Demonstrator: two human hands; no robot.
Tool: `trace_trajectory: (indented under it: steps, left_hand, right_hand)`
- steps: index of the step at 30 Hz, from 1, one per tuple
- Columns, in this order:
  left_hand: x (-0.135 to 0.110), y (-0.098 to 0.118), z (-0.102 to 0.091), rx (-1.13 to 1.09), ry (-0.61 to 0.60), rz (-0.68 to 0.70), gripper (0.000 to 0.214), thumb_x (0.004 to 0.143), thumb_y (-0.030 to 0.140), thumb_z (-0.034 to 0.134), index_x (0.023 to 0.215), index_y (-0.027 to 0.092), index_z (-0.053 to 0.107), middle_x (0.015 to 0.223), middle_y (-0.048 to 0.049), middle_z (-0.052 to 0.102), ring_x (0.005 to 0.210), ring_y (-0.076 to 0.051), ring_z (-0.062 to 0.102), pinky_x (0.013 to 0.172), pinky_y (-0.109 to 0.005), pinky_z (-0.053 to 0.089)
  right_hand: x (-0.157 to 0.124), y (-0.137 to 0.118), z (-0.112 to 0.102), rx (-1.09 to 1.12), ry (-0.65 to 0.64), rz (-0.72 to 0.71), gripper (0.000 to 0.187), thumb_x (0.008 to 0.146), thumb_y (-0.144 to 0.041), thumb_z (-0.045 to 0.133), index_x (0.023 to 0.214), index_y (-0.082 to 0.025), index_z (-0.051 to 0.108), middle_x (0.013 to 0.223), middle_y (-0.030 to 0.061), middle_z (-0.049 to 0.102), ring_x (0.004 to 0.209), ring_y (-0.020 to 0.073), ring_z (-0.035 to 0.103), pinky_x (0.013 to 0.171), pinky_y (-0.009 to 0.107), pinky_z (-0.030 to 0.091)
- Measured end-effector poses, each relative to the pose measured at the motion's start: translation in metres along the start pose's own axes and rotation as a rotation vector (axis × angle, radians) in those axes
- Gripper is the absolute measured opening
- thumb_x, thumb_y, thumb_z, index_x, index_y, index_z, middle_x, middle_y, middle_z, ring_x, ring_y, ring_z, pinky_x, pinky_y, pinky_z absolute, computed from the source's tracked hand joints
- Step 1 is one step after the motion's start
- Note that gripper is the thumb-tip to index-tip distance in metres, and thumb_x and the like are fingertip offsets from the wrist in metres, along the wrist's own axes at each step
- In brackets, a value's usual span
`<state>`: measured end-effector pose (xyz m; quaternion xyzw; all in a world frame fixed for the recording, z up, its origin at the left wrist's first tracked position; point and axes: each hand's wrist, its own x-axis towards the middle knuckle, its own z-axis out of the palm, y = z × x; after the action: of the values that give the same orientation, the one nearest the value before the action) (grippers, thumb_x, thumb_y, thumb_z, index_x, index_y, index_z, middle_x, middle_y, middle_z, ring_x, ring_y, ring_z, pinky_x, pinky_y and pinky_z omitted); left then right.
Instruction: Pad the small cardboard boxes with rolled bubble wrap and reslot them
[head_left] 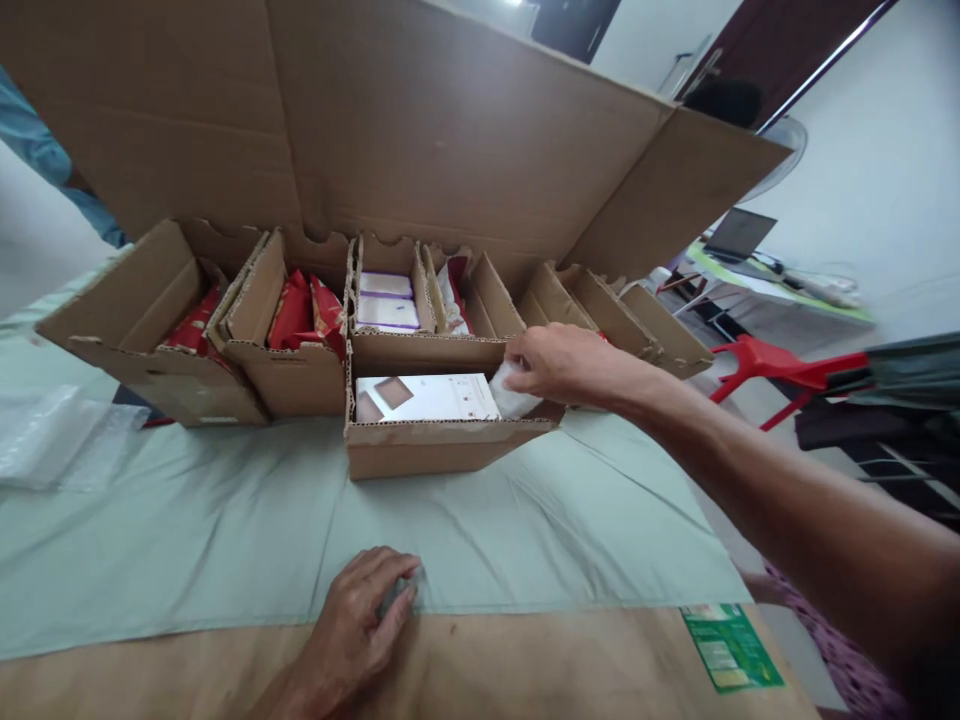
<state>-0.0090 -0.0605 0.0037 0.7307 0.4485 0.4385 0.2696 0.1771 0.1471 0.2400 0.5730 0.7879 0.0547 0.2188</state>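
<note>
My right hand (553,362) reaches over the front cardboard box (427,460), its fingers closed on a crumpled piece of white translucent wrap (513,392) at the box's right end. Beside the wrap, in the same box, lies a white printed carton (427,397) with a brown square pictured on it. My left hand (366,612) rests near the front edge of the pale green cloth (247,530). Its fingers are curled around a small, clear or greyish thing, mostly hidden by the hand.
Behind stand several open cardboard bins (300,380), some holding red packets (300,310), one with white purple-edged packs (386,300). A tall cardboard panel (465,130) rises at the back. Clear bubble wrap (64,435) lies left; a green packet (731,648) lies front right.
</note>
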Motion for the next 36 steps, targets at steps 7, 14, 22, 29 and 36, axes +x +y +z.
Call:
trace_trajectory:
  steps: [7,14,22,29,36]
  left_hand:
    - [0.001,-0.002,0.002,0.017,0.041,0.060,0.022,0.092,0.016,0.057,0.110,0.024,0.067,0.091,-0.0045,0.077,0.080,-0.019,0.074,0.069,-0.029,0.061]
    - [-0.002,-0.006,0.004,0.015,0.046,0.056,0.020,0.094,0.018,0.056,0.110,0.024,0.067,0.091,-0.0050,0.077,0.080,-0.019,0.075,0.070,-0.028,0.062]
    - [0.002,0.004,-0.002,-0.012,0.054,0.021,0.017,0.095,0.019,0.057,0.103,0.023,0.071,0.087,-0.0040,0.077,0.078,-0.016,0.075,0.069,-0.023,0.061]
    - [0.001,0.001,-0.046,0.071,0.217,-0.268,0.027,0.093,0.038,0.062,0.113,0.024,0.072,0.111,-0.0087,0.075,0.084,-0.020,0.073,0.075,-0.031,0.063]
    - [0.073,-0.014,-0.046,-0.129,0.343,-0.465,0.074,0.084,0.045,0.066,0.148,0.019,0.042,0.145,-0.0163,0.055,0.128,-0.031,0.058,0.107,-0.049,0.050]
  right_hand:
    - [0.010,-0.006,0.010,0.039,-0.065,-0.027,0.026,0.086,-0.018,0.057,0.098,-0.014,0.079,0.097,0.0155,0.080,0.082,0.0246,0.074,0.064,0.030,0.050]
    - [0.016,-0.014,0.023,0.030,-0.036,-0.021,0.023,0.086,-0.018,0.063,0.100,-0.016,0.080,0.096,0.0178,0.080,0.093,0.0309,0.076,0.074,0.036,0.055]
    - [-0.023,0.008,0.014,0.099,0.144,-0.011,0.025,0.089,-0.020,0.056,0.100,-0.015,0.078,0.095,0.0141,0.079,0.089,0.0277,0.074,0.070,0.032,0.049]
    - [-0.103,0.064,0.088,0.667,0.523,0.007,0.026,0.092,-0.040,0.056,0.096,-0.023,0.075,0.082,0.0040,0.078,0.067,0.0194,0.068,0.060,0.030,0.050]
    - [-0.053,0.017,0.168,1.165,0.502,-0.075,0.062,0.079,-0.044,0.071,0.134,-0.020,0.059,0.126,0.0126,0.071,0.105,0.0277,0.069,0.080,0.040,0.059]
